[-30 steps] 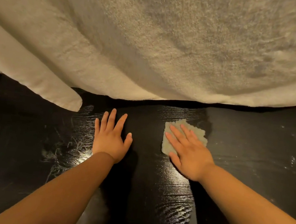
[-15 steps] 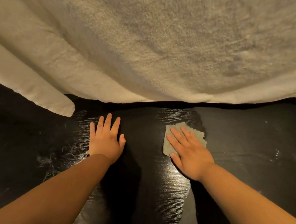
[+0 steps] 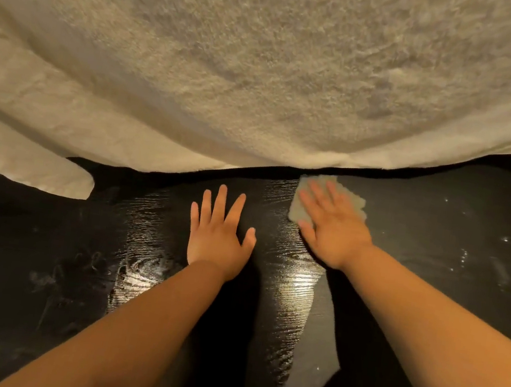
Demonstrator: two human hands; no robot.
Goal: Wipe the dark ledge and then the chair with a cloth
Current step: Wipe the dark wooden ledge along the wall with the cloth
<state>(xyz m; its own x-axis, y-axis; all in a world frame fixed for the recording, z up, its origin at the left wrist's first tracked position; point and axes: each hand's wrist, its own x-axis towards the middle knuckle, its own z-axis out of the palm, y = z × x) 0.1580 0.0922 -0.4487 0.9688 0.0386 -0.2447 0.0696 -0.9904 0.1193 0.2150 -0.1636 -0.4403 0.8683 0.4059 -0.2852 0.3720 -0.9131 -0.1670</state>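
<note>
1. Since a second ago the cloth has been pushed away from the body, up to the hem of the fluffy blanket. The dark ledge is judged still in hand and the chair not yet begun.
2. The cloth is pinned under the flat, straight fingers of the right hand, its far edge showing beyond them.
3. The left hand is laid flat on the ledge, fingers spread, nothing held.

Both arms outstretched, left hand and right hand flat, fingers straight
</note>
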